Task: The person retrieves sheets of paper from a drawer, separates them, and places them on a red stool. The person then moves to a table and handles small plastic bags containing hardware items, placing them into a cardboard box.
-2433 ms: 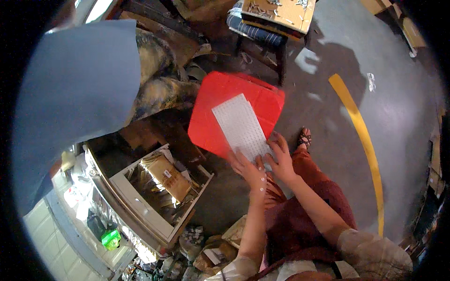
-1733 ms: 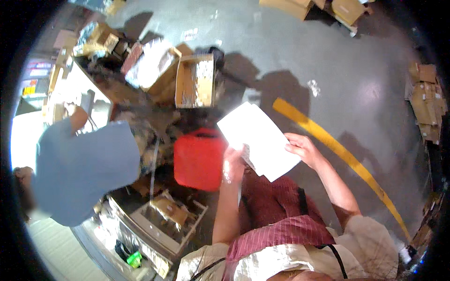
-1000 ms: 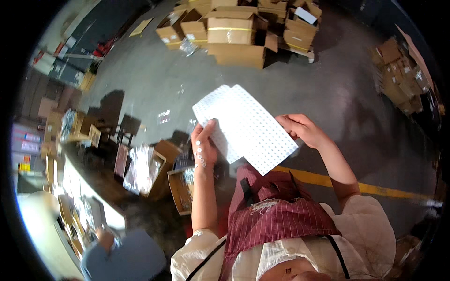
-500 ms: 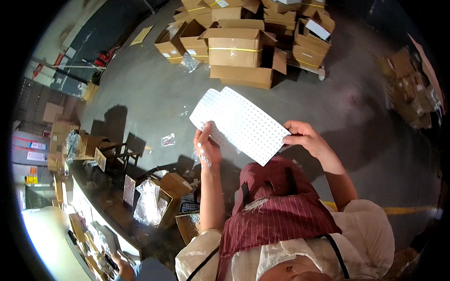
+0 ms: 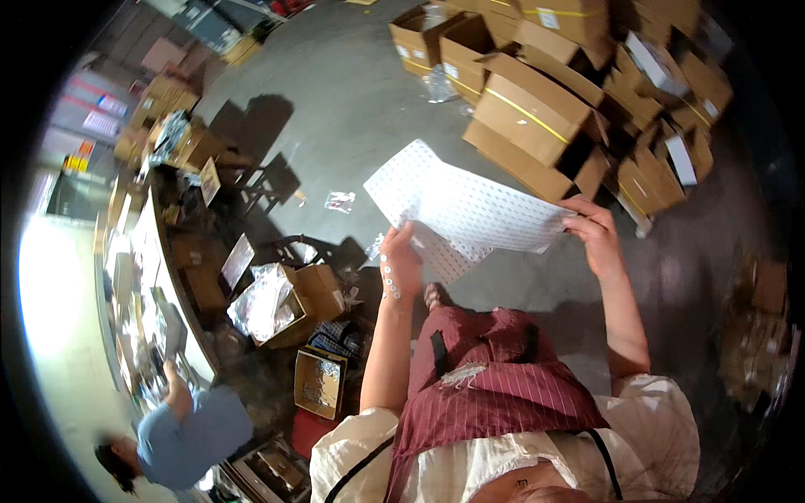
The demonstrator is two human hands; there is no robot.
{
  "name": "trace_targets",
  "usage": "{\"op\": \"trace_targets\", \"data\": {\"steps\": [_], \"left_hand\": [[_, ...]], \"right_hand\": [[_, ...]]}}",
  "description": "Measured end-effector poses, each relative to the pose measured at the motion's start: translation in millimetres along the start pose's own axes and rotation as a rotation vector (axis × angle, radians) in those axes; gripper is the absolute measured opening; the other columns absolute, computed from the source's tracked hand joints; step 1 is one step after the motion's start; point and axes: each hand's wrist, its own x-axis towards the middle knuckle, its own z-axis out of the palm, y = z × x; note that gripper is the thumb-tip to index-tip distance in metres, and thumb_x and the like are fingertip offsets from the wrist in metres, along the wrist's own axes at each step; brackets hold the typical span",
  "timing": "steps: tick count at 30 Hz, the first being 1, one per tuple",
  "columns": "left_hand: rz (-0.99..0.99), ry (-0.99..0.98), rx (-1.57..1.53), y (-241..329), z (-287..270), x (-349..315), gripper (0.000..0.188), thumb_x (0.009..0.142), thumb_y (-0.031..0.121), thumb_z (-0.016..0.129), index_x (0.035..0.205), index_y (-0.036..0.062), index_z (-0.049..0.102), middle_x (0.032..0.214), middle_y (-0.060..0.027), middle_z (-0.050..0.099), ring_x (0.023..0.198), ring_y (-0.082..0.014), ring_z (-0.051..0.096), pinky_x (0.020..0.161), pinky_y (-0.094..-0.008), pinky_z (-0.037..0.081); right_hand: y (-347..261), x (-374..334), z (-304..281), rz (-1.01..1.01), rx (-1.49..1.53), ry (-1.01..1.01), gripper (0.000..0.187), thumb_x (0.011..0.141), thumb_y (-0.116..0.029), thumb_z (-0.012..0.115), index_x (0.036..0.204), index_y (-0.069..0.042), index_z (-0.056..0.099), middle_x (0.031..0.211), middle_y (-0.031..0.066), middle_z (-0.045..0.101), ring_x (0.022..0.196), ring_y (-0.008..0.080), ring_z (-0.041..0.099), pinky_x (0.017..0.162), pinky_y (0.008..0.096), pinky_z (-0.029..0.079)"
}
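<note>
White sheets [image 5: 478, 201] covered in rows of small dark marks hang in front of me above the floor. The upper one bends in a wave, while another patterned part [image 5: 449, 256] shows below it; whether they are separate sheets is unclear. My left hand [image 5: 402, 267] pinches the lower left edge, thumb on top. Small white round stickers [image 5: 386, 271] run along the back of that hand to the wrist. At the right end, my right hand [image 5: 597, 239] is closed on the sheet's corner between thumb and fingers.
Open cardboard boxes [image 5: 528, 109] are stacked at the far right. On my left, a long worktable [image 5: 180, 310] is cluttered, and a person in blue [image 5: 189, 432] works beside it. Nearby are a carton with clear plastic [image 5: 314, 298] and a small open box [image 5: 320, 382].
My view has turned left, so the boxes now appear farther right. The sheets, flatter before, are now bent and spread wider. More of the person in blue shows.
</note>
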Motion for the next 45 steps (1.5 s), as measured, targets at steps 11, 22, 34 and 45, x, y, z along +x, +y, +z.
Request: {"op": "trace_targets", "data": {"steps": [11, 22, 34, 45], "left_hand": [[0.120, -0.047, -0.282, 23.7, -124.4, 146.8, 0.017, 0.103, 0.015, 0.055, 0.116, 0.0067, 0.060, 0.107, 0.0003, 0.065, 0.101, -0.0121, 0.062, 0.091, -0.0280, 0.049], [-0.112, 0.037, -0.607, 155.8, -194.7, 272.9, 0.040, 0.102, 0.023, 0.054, 0.138, 0.0053, 0.052, 0.131, -0.0069, 0.061, 0.117, -0.0216, 0.061, 0.098, -0.0380, 0.048], [0.118, 0.229, -0.421, 223.2, -347.3, 459.6, 0.046, 0.096, 0.019, 0.063, 0.139, 0.0043, 0.056, 0.123, -0.0032, 0.067, 0.103, -0.0124, 0.064, 0.089, -0.0284, 0.048], [0.297, 0.765, -0.382, 331.9, -481.1, 578.0, 0.032, 0.098, 0.022, 0.063, 0.120, -0.0005, 0.065, 0.093, -0.0033, 0.070, 0.073, -0.0092, 0.064, 0.068, -0.0237, 0.050]], "right_hand": [[-63.1, 174.3, 133.5, -0.298, -0.301, -0.419, 0.019, 0.076, 0.000, 0.052, 0.084, 0.004, 0.069, 0.082, 0.0053, 0.061, 0.075, 0.0114, 0.055, 0.068, 0.0251, 0.041], [-22.7, 333.5, 348.0, 0.011, -0.499, -0.704, 0.023, 0.093, -0.015, 0.072, 0.078, -0.003, 0.059, 0.067, -0.0094, 0.048, 0.061, -0.0002, 0.038, 0.054, 0.0224, 0.029], [22.1, 567.2, 503.8, 0.091, -0.602, -0.913, 0.027, 0.089, -0.013, 0.074, 0.071, -0.001, 0.057, 0.061, -0.0103, 0.038, 0.058, 0.0017, 0.031, 0.051, 0.0254, 0.024], [10.4, 771.3, 750.9, -0.117, -0.718, -1.210, 0.023, 0.091, -0.016, 0.070, 0.094, 0.006, 0.072, 0.070, 0.0037, 0.063, 0.068, 0.0096, 0.054, 0.062, 0.0309, 0.046]]}}
